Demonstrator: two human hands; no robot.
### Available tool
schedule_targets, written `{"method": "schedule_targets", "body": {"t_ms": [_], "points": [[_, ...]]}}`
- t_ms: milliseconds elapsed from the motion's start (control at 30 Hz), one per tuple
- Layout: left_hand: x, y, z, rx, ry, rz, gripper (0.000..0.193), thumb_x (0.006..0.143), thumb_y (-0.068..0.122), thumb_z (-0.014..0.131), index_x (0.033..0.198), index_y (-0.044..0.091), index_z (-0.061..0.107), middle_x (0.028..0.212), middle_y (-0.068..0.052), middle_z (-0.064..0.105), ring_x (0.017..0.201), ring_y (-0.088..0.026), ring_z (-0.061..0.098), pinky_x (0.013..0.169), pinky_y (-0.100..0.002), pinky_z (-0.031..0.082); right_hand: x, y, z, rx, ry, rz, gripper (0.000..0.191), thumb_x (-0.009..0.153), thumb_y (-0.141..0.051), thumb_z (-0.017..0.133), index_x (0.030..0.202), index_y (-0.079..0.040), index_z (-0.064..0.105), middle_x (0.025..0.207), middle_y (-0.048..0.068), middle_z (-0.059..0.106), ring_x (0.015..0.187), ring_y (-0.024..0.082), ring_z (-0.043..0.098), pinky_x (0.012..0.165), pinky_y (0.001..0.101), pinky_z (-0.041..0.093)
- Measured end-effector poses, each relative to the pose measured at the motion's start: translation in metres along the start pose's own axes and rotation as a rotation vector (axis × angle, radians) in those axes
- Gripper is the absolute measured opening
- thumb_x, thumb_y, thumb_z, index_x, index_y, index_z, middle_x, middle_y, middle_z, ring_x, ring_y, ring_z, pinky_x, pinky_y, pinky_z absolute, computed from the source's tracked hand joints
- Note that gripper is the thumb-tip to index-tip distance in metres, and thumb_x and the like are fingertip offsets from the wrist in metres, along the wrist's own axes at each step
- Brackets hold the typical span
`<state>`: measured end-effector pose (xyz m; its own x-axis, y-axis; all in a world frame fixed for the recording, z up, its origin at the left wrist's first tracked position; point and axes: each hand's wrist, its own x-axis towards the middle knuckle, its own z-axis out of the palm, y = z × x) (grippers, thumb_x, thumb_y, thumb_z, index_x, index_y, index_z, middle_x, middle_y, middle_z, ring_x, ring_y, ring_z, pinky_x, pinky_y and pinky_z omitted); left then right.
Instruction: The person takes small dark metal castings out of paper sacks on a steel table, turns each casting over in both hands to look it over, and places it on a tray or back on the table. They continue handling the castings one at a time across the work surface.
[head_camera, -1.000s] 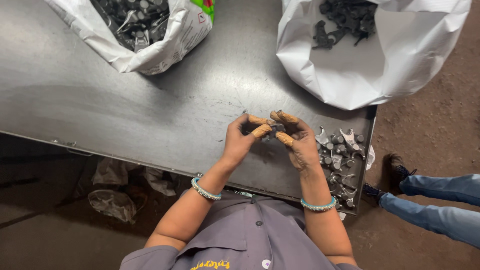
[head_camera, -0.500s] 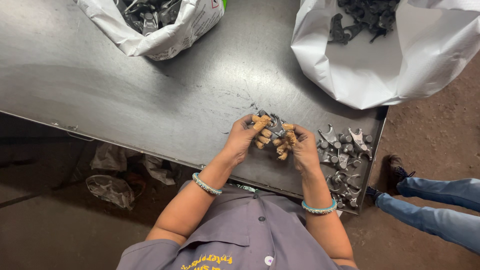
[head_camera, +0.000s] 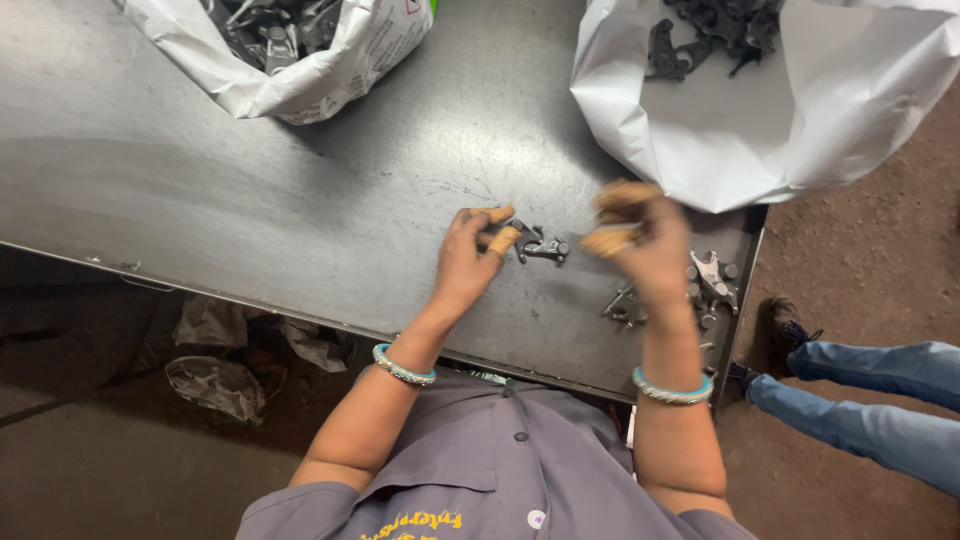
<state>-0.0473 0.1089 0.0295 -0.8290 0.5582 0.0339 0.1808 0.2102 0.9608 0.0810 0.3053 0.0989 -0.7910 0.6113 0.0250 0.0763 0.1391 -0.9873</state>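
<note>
The hands, joined a moment ago, are now parted. A metal part (head_camera: 540, 246) is pinched by the left hand (head_camera: 468, 262) on the table (head_camera: 250, 190). The right hand (head_camera: 650, 250) is lifted and blurred, so its grip cannot be told.

Soft, even light falls from above. The metal table (head_camera: 250, 190) shows a dull pale sheen at the left of the frame. The white bag (head_camera: 790, 130) at upper right is brightest, close to washed out. The right hand (head_camera: 640, 240) is motion-blurred; the floor at lower left lies dim.
</note>
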Motion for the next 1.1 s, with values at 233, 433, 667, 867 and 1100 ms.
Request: {"method": "schedule_targets", "body": {"t_ms": [233, 433, 667, 867, 1100], "points": [[0.005, -0.004, 0.002, -0.045, -0.071, -0.116, 0.033, 0.09, 0.008, 0.071, 0.122, 0.001, 0.07, 0.116, -0.011, 0.062, 0.089, -0.019, 0.071, 0.07, -0.031, 0.062, -0.028, 0.048, 0.05, -0.683, -0.003, -0.178, 0.036, 0.08, -0.005, 0.085, 0.112, -0.008, 0.069, 0.109, 0.007, 0.074, 0.104, 0.023, 0.069, 0.088, 0.0373, 0.057], [0.009, -0.008, 0.005, -0.286, -0.193, -0.084, 0.04, 0.087, 0.0, 0.063, 0.127, 0.0, 0.067, 0.123, -0.009, 0.072, 0.105, -0.016, 0.072, 0.088, -0.027, 0.058, -0.02, 0.061, 0.019, 0.414, -0.056, 0.209, 0.038, 0.094, -0.009, 0.074, 0.13, -0.004, 0.06, 0.108, 0.011, 0.072, 0.098, 0.023, 0.071, 0.08, 0.0325, 0.059], [0.001, -0.004, 0.014, -0.434, -0.235, -0.035, 0.028, 0.09, 0.004, 0.073, 0.118, 0.0, 0.07, 0.11, -0.007, 0.076, 0.102, -0.012, 0.07, 0.089, -0.024, 0.056, -0.03, 0.069, 0.019, 0.77, -0.055, 0.563, 0.041, 0.099, -0.032, 0.064, 0.129, -0.004, 0.063, 0.093, 0.012, 0.073, 0.072, 0.017, 0.067, 0.057, 0.0254, 0.051], [-0.001, -0.017, 0.02, -0.61, -0.226, -0.283, 0.017, 0.091, 0.004, 0.076, 0.107, 0.001, 0.071, 0.092, -0.004, 0.073, 0.079, -0.009, 0.066, 0.064, -0.023, 0.051, -0.035, 0.085, 0.023, 0.773, -0.047, 0.621, 0.041, 0.101, -0.033, 0.063, 0.127, -0.002, 0.066, 0.091, 0.012, 0.073, 0.068, 0.012, 0.064, 0.056, 0.0248, 0.05], [-0.004, -0.002, -0.003, -0.371, -0.233, -0.103, 0.021, 0.088, 0.008, 0.079, 0.107, 0.0, 0.072, 0.098, -0.004, 0.076, 0.088, -0.009, 0.07, 0.074, -0.025, 0.058, -0.021, 0.063, 0.012, 0.482, -0.306, 0.568, 0.037, 0.096, -0.025, 0.074, 0.118, 0.004, 0.064, 0.083, 0.015, 0.073, 0.055, 0.013, 0.063, 0.042, 0.0212, 0.044]]}}
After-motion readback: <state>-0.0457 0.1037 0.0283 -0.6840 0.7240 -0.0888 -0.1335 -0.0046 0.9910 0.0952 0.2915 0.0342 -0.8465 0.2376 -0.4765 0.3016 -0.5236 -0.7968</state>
